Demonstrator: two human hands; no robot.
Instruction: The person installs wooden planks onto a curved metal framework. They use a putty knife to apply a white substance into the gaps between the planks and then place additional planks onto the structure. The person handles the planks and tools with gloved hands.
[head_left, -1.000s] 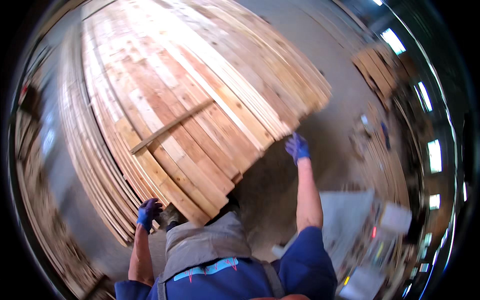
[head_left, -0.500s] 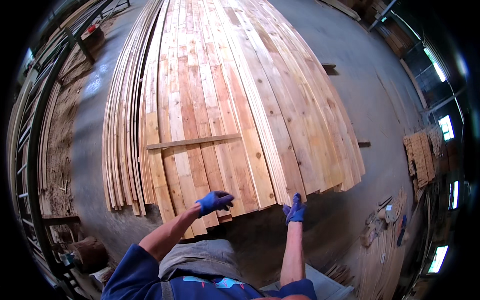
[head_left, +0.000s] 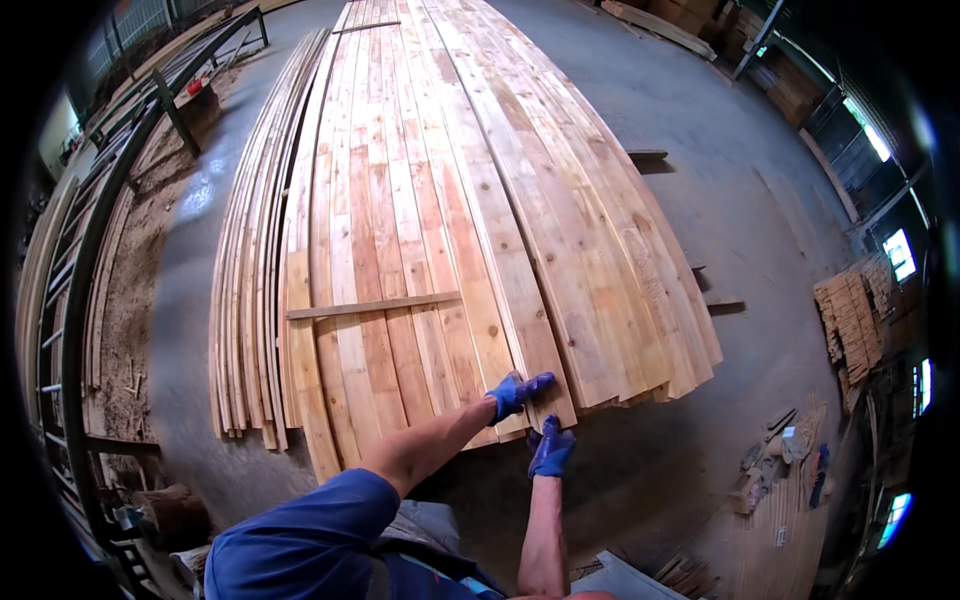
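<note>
Both my hands wear blue-purple gloves and are at the near end of a long knotty wooden board point(head_left: 522, 318) on a broad stack of pale boards point(head_left: 620, 330). My left hand point(head_left: 516, 394) lies across the board's top, gripping it, fingers pointing right and its underside hidden. Just nearer, my right hand point(head_left: 550, 450) closes on the end of the same board, fingers partly hidden at the edge. A dark gap runs along the board's right side, parting it from the boards there.
A thin wooden strip point(head_left: 373, 306) lies crosswise on the boards at left. Narrow boards point(head_left: 247, 300) stand packed along the stack's left side. A dark metal rack point(head_left: 75, 330) stands farther left. Bundled wood pieces point(head_left: 846, 318) and loose strips point(head_left: 785, 520) lie on the floor at right.
My left hand has moved right onto the board, and my right hand has shifted left and nearer to its end. The board has moved left, opening a gap on its right.
</note>
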